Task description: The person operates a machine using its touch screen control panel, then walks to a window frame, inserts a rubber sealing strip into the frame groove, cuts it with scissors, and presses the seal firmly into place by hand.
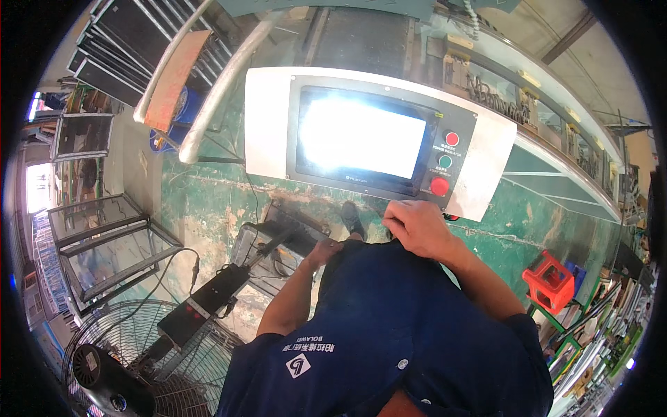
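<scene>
Bare right hand (420, 231) curled, left hand (323, 254) by navy cloth shirt (375, 299) — can't tell either's grip — red domed button (439, 186) sits just beyond right fingers (398, 217), likely for quick reach.

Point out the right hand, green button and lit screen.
Right hand (422, 229), head view: back of the hand.
Green button (445, 161), head view: middle of its cap.
Lit screen (364, 136), head view: its glaring face.

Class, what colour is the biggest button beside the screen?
The button is red; the head view shows it best.
</scene>
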Demonstrator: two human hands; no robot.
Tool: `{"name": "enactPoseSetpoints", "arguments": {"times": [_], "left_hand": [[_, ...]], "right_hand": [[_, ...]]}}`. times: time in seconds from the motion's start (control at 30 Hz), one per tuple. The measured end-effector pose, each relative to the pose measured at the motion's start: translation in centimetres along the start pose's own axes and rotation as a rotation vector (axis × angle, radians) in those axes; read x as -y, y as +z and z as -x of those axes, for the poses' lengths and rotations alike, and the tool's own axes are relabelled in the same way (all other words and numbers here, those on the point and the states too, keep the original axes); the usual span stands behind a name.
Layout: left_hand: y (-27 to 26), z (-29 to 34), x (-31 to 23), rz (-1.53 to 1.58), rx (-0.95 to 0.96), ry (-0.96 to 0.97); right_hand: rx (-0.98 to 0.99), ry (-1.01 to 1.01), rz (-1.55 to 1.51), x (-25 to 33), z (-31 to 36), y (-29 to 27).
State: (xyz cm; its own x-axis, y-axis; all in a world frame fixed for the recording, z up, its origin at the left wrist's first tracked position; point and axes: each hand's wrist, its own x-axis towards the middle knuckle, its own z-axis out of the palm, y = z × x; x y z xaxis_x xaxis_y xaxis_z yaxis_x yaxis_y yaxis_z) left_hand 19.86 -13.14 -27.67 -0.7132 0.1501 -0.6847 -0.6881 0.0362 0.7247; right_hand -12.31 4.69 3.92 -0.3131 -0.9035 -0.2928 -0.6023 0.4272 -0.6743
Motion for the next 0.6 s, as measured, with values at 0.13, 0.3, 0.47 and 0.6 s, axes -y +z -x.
{"name": "enactPoseSetpoints", "arguments": {"times": [0.13, 0.3, 0.47, 0.6], "left_hand": [[1.8, 0.2, 0.2, 0.193, -0.307, 0.157], [1.7, 0.3, 0.8, 0.226, -0.334, 0.178], [0.4, 1.0, -2.7, -0.191, -0.095, 0.046], [0.3, 1.2, -2.2, -0.141, -0.085, 0.065]], "right_hand": [[0.044, 0.057, 0.116, -0.4, -0.5, -1.6], [-0.395, -0.076, 0.055, -0.2, -1.1, -4.2], [-0.327, 0.032, 0.092, -1.0, -1.3, -4.9], [-0.352, 0.006, 0.108, -0.9, -1.6, -5.1]]}}
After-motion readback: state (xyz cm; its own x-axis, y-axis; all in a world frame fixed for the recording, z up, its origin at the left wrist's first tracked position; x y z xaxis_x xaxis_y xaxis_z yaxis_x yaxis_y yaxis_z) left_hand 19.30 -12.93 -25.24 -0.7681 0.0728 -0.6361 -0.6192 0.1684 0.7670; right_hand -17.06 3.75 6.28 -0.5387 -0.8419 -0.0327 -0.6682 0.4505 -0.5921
